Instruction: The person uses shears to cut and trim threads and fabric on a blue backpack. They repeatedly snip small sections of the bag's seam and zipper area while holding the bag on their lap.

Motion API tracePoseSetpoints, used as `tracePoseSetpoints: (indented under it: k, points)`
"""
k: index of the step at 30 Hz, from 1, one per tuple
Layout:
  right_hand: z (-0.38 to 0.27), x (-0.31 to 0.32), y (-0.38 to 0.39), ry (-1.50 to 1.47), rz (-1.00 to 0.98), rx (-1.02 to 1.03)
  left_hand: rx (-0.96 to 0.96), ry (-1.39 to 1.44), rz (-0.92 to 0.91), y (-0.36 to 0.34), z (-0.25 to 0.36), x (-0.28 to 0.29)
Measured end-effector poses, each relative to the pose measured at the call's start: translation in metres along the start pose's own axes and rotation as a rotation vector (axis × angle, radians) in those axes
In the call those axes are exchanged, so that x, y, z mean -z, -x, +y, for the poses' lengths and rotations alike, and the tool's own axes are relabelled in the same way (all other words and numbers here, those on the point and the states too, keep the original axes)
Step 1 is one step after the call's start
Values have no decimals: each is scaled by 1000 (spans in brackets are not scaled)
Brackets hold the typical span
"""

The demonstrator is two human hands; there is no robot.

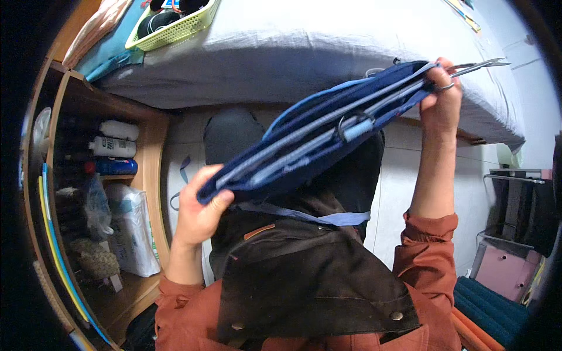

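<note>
A navy fabric bag with light blue trim is stretched slantwise between my two hands, above my lap. Its long edges carry pale bands, and a dark ring with a light blue tab sits along the side facing me. My left hand pinches the lower left corner, thumb on top. At the upper right corner, my right hand grips the fabric. That same hand keeps hold of metal scissors, with a finger through a handle loop and the blades pointing right, away from the bag.
Ahead is a bed-like surface under a pale sheet, bearing a yellow-green basket of dark items. A wooden shelf unit with bottles and packages stands left. To the right are a pink box and dark green ribbed cushioning.
</note>
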State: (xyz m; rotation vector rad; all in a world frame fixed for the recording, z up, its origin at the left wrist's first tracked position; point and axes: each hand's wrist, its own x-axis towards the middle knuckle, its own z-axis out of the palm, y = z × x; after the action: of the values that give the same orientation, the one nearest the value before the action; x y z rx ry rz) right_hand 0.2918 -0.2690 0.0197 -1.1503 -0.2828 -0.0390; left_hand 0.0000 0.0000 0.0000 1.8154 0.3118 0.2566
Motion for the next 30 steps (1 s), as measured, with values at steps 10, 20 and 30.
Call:
tracePoseSetpoints:
  k: [10, 20, 30]
  points:
    - [-215, 48, 32, 804, 4, 722, -278, 477, -153, -30, 105, -24]
    - [-77, -62, -32, 806, -293, 300, 270, 602, -180, 46, 24, -29]
    - [86, -87, -5, 716, -271, -140, 462, 377, -158, 35, -57, -17]
